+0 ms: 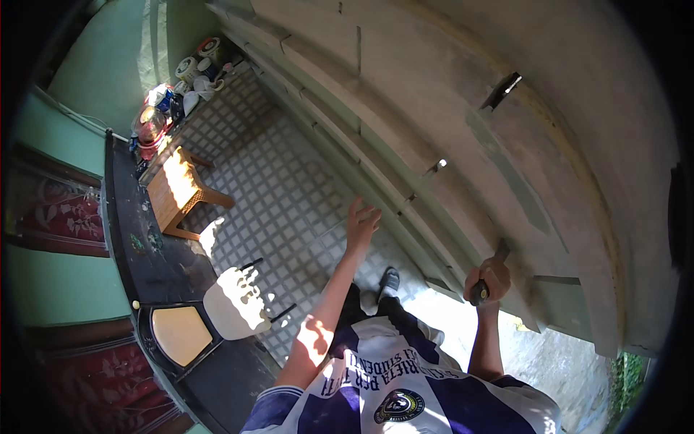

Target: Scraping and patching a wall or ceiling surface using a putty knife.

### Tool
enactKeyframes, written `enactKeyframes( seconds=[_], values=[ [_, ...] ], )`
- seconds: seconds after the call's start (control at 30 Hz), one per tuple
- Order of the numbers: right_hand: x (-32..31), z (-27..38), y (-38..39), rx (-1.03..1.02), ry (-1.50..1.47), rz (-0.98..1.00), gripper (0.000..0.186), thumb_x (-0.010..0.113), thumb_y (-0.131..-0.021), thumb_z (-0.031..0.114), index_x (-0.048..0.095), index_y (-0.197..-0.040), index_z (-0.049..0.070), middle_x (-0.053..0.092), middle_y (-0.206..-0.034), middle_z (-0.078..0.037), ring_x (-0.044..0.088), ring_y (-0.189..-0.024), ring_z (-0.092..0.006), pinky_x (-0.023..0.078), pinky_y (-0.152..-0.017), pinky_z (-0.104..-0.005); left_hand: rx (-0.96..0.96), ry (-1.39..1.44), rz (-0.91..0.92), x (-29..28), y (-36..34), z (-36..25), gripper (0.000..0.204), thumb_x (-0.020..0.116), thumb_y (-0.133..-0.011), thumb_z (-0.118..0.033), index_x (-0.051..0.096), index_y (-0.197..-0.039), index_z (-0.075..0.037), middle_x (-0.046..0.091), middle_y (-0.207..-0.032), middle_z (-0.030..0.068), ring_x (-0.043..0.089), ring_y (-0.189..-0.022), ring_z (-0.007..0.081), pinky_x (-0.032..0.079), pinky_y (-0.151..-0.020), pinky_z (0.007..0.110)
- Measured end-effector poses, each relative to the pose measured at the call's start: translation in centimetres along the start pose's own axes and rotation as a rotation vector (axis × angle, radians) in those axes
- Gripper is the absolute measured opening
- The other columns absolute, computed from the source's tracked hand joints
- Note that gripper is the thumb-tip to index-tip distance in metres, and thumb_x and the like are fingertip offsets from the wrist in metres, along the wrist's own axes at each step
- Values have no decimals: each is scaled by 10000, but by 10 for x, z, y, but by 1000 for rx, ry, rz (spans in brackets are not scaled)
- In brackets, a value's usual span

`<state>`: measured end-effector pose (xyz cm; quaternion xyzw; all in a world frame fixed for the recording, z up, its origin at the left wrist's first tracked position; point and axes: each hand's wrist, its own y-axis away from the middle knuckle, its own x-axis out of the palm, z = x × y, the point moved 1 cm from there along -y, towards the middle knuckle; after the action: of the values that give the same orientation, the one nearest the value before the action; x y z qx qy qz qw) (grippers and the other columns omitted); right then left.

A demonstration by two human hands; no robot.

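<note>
Right hand (494, 279): fingers clamped around a dark-handled bladed tool (502, 251), blade by the pale ledge (463, 202) (contact cannot be told). Left hand (361, 230): fingers apart, slightly curled, above the tiled floor (289, 166).

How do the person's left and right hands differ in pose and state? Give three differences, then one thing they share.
The left hand is empty, while the right hand grips a flat-bladed tool.
The left hand's fingers are loosely spread; the right hand's are closed around a handle.
In the picture, the left hand appears against the tiled floor, the right against the ledged wall.
Both are bare.
</note>
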<state>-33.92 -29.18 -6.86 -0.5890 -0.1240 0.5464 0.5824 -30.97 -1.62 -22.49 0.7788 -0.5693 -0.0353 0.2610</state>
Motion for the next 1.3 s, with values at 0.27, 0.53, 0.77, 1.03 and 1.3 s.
enactKeyframes(
  seconds=[0.27, 0.53, 0.77, 1.03, 1.3],
  values=[
    [49, 20, -22, -139, 197, 74, 322, 630, -813, -50, 382, -656, 82, 443, -565, -80, 487, -457, -252, 394, -468, -352, 206, 222, -143, -95, 85, 16, 659, 642, -975, -161, 339, -1558, -111, 574, -1318, 127, 650, -1103, 220, 530, -923, 352],
    [90, 30, -40, -8, 398, -55, 264, 825, -798, 82, 563, -773, 53, 520, -738, -84, 546, -704, -283, 411, -653, -431, 539, -42, -333, -243, 123, 7, 611, 539, -1029, -285, 319, -1578, -129, 542, -1228, 81, 611, -1058, 220, 494, -916, 328],
    [130, 67, -63, 232, 678, -186, 341, 908, -704, 141, 659, -931, 91, 465, -870, -74, 495, -772, -277, 416, -697, -407, 572, 141, -355, -246, 69, -51, 658, 515, -1040, -372, 268, -1594, -117, 545, -1202, 82, 602, -1030, 216, 485, -913, 334],
    [127, 61, -70, 401, 833, -128, 368, 901, -712, 217, 735, -1024, 112, 525, -887, -52, 542, -758, -233, 470, -596, -385, 597, 411, -418, -191, 13, -95, 738, 483, -1055, -489, 199, -1616, -102, 550, -1166, 84, 590, -992, 210, 472, -910, 341],
    [154, 79, -93, 942, 907, 16, 356, 859, -819, 232, 691, -1092, 78, 575, -1006, -109, 635, -758, -261, 542, -583, -400, 785, 121, 286, -96, -43, -166, 939, 528, -1003, -599, 95, -1648, -71, 591, -1080, 110, 615, -923, 224, 499, -815, 358]
  ],
)
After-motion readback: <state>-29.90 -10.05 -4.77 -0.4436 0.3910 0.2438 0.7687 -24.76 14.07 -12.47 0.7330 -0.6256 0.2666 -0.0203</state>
